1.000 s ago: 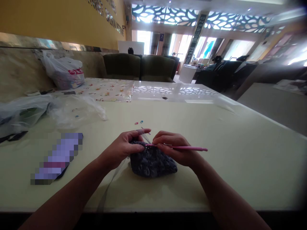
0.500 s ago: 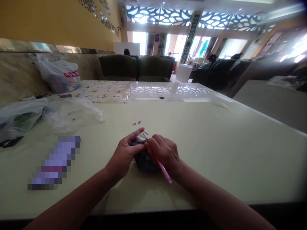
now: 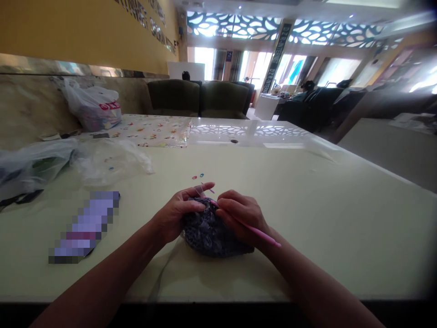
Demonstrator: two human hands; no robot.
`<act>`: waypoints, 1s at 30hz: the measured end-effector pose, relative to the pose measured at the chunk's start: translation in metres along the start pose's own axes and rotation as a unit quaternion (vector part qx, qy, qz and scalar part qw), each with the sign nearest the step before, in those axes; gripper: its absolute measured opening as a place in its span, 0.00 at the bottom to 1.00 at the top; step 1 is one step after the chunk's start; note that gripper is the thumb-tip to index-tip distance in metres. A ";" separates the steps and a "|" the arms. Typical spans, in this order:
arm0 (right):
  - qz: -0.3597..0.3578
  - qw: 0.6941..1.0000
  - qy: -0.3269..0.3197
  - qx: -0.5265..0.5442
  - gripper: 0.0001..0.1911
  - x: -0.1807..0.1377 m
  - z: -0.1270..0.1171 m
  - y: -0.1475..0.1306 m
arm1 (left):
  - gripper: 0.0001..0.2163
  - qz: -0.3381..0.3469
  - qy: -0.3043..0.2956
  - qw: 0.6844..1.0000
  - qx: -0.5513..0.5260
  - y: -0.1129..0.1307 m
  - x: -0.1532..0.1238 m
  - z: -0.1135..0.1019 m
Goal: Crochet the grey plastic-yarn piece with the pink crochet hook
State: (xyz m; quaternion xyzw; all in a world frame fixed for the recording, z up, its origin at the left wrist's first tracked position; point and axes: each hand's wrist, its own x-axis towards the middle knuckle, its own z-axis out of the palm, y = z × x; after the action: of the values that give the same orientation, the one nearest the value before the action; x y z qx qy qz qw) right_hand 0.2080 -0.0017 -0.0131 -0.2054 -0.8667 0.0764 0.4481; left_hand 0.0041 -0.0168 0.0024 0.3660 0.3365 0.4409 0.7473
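Pinching the upper left edge of the piece point(image 3: 215, 234) firmly is, I think, the base of this step. The piece rests on the counter point(image 3: 317, 214), between both hands. At its left, the left hand point(image 3: 175, 213) should press close to the working spot, without crushing the edge. The strand point(image 3: 161, 272), which runs along the counter at the lower left of the piece, would need light, even tension. At the upper right of the piece, the right hand point(image 3: 243, 213) should turn the hook point(image 3: 262, 235) gently, since a hard pull could make the stitch too tight.

About the pose: the left forearm point(image 3: 116, 269) comes from the lower left of the piece. The thumb point(image 3: 195, 207) lies across the edge, and the index finger point(image 3: 208, 185) points out above it; these fingers are pinching the piece. The right forearm point(image 3: 317, 278) comes from the lower right of the piece. Its fingers are curled around the hook, whose handle slopes down along the wrist. Whether the tip is inside a loop, I cannot tell.
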 end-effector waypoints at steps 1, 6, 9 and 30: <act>0.002 1.000 -0.003 0.006 0.05 0.001 -0.001 -0.001 | 0.28 0.002 0.005 1.000 0.006 0.001 0.000 -0.001; 0.033 0.996 -0.030 0.072 0.07 0.005 -0.009 -0.003 | 0.26 0.010 0.032 0.999 0.040 0.005 0.000 -0.004; 0.100 0.974 -0.035 0.199 0.09 0.008 -0.013 0.002 | 0.23 0.031 0.054 0.994 0.089 0.005 0.001 -0.005; 0.220 0.930 -0.050 0.289 0.12 0.009 -0.014 0.002 | 0.25 -0.012 -0.001 0.999 0.045 0.006 0.003 -0.011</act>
State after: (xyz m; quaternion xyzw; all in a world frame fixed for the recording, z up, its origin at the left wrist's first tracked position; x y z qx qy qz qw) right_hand 0.2156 0.0034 0.0007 -0.2487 -0.7615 0.4300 0.4164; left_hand -0.0059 -0.0094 0.0016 0.3959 0.3595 0.4156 0.7357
